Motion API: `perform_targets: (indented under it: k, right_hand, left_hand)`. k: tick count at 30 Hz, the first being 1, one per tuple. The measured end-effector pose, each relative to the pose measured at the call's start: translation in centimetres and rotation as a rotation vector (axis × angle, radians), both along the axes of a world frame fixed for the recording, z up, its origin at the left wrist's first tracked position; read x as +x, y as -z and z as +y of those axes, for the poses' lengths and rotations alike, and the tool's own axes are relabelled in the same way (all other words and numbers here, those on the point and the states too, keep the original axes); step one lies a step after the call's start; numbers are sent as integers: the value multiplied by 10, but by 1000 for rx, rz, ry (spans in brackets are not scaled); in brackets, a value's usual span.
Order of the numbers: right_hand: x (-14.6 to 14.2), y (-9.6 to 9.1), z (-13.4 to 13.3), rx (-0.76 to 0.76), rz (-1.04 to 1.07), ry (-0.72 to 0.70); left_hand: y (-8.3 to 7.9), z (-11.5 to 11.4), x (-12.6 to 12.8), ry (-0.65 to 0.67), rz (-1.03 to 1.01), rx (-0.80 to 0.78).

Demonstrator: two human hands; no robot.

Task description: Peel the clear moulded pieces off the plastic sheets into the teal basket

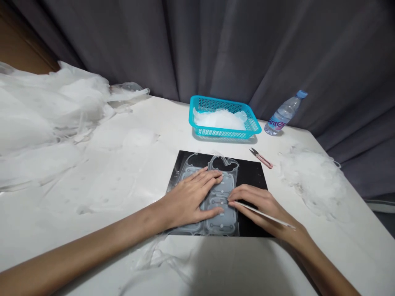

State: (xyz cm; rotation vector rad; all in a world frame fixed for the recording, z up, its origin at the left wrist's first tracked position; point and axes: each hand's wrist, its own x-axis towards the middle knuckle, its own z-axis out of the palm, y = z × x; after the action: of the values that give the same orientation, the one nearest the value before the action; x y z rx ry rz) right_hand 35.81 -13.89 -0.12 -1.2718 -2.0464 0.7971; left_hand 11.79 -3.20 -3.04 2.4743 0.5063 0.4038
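Note:
A translucent moulded silicone sheet (222, 196) with several rounded cells lies on a black mat (249, 172) in the middle of the white table. My left hand (191, 196) lies flat on the sheet, fingers stretched out and pressing it down. Beside it my right hand (257, 205) is closed in a pinch round a thin white stick-like tool (262, 213). The tool's tip touches the sheet near the middle cells.
A turquoise basket (224, 131) of translucent pieces stands behind the mat. Small pink thread snips (261, 158) lie right of it, and a water bottle (285, 113) beyond. Heaps of clear scraps (311, 176) lie right, a bigger pile (46, 111) left. A grey curtain hangs behind.

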Motion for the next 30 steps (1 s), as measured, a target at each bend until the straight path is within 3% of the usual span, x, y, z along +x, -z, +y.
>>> perform_targets:
  k: [5,12,20,23,27,30]
  right_hand:
    - [-3,5,4,71,-54,-40]
    - [-3,25,12,375,-232,-87]
    - [-12,28,13,452,-357,14]
    - [1,20,38,420,-248,163]
    - [33,5,76,456,-95,598]
    - [39,-8,74,355,2,616]
  left_hand:
    - [0,1,0,-20,44,20]
    - [3,0,-1,-80,134,61]
    - [5,0,-2,-123,158,19]
    - [8,3,-2,-117,158,-12]
    - [9,6,-4,-108,136,-52]
    - [2,5,-7,-146,39,-56]
